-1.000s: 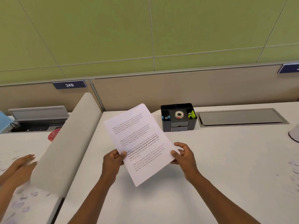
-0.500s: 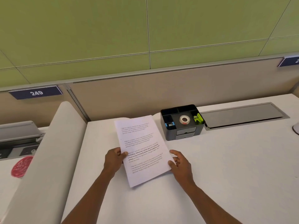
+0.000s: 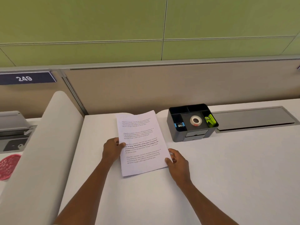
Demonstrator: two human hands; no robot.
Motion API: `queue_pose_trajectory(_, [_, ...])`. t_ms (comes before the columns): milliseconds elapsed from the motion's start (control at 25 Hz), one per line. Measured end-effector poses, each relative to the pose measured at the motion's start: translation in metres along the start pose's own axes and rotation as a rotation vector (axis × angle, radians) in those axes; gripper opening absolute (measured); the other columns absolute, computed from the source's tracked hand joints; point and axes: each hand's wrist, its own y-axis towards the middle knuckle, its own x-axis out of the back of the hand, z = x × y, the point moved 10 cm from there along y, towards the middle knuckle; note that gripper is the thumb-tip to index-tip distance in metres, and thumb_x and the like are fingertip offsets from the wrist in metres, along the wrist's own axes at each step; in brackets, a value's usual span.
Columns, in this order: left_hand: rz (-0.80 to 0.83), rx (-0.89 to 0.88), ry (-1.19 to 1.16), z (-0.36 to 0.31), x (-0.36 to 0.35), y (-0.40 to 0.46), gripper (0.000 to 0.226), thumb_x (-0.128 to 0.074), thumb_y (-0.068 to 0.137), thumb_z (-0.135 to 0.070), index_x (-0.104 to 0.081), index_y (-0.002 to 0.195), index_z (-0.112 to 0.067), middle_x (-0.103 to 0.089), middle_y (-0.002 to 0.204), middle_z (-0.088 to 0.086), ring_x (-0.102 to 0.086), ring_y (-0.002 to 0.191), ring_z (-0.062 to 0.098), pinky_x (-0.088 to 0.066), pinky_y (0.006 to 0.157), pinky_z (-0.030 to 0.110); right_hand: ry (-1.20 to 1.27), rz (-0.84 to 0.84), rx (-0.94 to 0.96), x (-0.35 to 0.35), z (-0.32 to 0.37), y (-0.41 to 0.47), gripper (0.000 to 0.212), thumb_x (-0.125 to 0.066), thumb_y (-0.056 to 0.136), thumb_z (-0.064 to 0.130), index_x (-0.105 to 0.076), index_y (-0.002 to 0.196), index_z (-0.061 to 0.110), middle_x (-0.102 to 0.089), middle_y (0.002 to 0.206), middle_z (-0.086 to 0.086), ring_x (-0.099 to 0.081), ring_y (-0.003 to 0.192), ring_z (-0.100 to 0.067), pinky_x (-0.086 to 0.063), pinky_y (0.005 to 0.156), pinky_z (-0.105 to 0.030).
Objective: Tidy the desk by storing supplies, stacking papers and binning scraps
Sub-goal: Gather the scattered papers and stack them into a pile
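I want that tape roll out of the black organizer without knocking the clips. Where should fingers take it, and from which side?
Come straight down from above. The tape roll lies flat, hole up, in the middle compartment of the organizer, whose walls block a sideways reach. Probably pinch its rim, or hook a finger through the hole.

The paper's (image 3: 141,143) small print is unreadable; the red mat (image 3: 8,166) seems cut off
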Motion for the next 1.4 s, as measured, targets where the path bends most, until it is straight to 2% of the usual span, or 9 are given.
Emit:
queue_pose_trajectory(80, [-0.019,-0.03,0.04,-0.007,-0.003,0.003,0.01,-0.067,0.091,-0.016,-0.072,0.099,-0.012,-0.073,0.091,0.001,-0.064,0.081,0.019,-0.046,0.067,0.027,-0.017,-0.018,0.007,0.002,-0.003,0.002,0.04,-0.066,0.09,0.012,-0.061,0.129,0.02,-0.071,0.112,0.011,-0.066,0.097,-0.001,-0.047,0.082,-0.005])
queue_pose_trajectory(200, [-0.057,-0.058,0.074,-0.012,-0.006,0.009,0.011,-0.066,0.092,-0.014,-0.071,0.101,-0.012,-0.073,0.095,0.003,-0.057,0.069,0.007,-0.037,0.057,0.016,-0.04,-0.047,0.043,0.001,-0.002,0.003,0.041,-0.065,0.09,0.014,-0.06,0.13,0.02,-0.071,0.114,0.009,-0.066,0.1,-0.005,-0.052,0.089,-0.02])
queue_pose_trajectory(320, [-0.069,-0.053,0.108,-0.012,-0.008,0.018,0.015,-0.065,0.093,-0.015,-0.07,0.106,-0.01,-0.074,0.105,0.006,-0.059,0.078,0.017,-0.041,0.064,0.024,-0.119,-0.084,0.113,-0.002,0.005,0.001,0.042,-0.066,0.09,0.015,-0.06,0.131,0.015,-0.069,0.112,0.003,-0.064,0.097,-0.014,-0.054,0.09,-0.031])
queue_pose_trajectory(480, [-0.13,-0.056,0.189,-0.01,-0.009,0.018,0.018,-0.064,0.094,-0.022,-0.067,0.106,-0.009,-0.07,0.106,0.009,-0.064,0.093,0.028,-0.044,0.077,0.03,-0.223,-0.09,0.17,-0.006,0.008,0.001,0.043,-0.064,0.09,0.015,-0.058,0.132,0.009,-0.062,0.109,-0.003,-0.058,0.1,-0.021,-0.053,0.089,-0.039])
queue_pose_trajectory(640, [-0.172,-0.019,0.203,-0.004,-0.012,0.008,0.033,-0.061,0.096,-0.029,-0.061,0.12,-0.006,-0.055,0.113,0.013,-0.059,0.105,0.032,-0.047,0.088,0.037,-0.284,-0.099,0.168,-0.009,0.007,0.001,0.044,-0.063,0.088,0.016,-0.057,0.131,0.009,-0.054,0.11,-0.003,-0.053,0.103,-0.024,-0.051,0.09,-0.039])
queue_pose_trajectory(840, [-0.219,-0.042,0.229,-0.008,-0.016,-0.002,0.05,-0.054,0.1,-0.032,-0.048,0.141,-0.003,-0.049,0.126,0.019,-0.051,0.119,0.036,-0.043,0.103,0.044,-0.333,-0.114,0.172,-0.01,0.004,0.003,0.044,-0.063,0.089,0.022,-0.057,0.131,0.01,-0.052,0.109,-0.002,-0.051,0.103,-0.022,-0.051,0.09,-0.037])
queue_pose_trajectory(1120, [-0.221,-0.033,0.246,-0.006,-0.018,0.0,0.053,-0.05,0.103,-0.032,-0.043,0.147,-0.004,-0.046,0.132,0.018,-0.047,0.125,0.035,-0.039,0.107,0.043,-0.368,-0.127,0.18,-0.012,0.002,0.004,0.047,-0.062,0.089,0.028,-0.056,0.133,0.012,-0.043,0.106,0.006,-0.048,0.104,-0.017,-0.041,0.086,-0.023])
queue_pose_trajectory(1280, [-0.22,-0.049,0.26,-0.006,-0.018,0.003,0.051,-0.049,0.103,-0.032,-0.045,0.145,-0.005,-0.048,0.129,0.02,-0.049,0.121,0.037,-0.041,0.106,0.043,-0.362,-0.131,0.179,-0.012,0.002,0.005,0.047,-0.062,0.089,0.029,-0.057,0.133,0.012,-0.045,0.107,0.005,-0.048,0.104,-0.017,-0.042,0.087,-0.023])
queue_pose_trajectory(1400, [-0.268,-0.025,0.185,0.0,-0.01,0.0,0.047,-0.047,0.104,-0.031,-0.05,0.142,-0.003,-0.053,0.123,0.023,-0.054,0.116,0.038,-0.043,0.101,0.042,-0.315,-0.125,0.175,-0.01,0.003,0.004,0.046,-0.061,0.091,0.03,-0.055,0.133,0.012,-0.049,0.111,0.001,-0.052,0.105,-0.019,-0.049,0.089,-0.029])
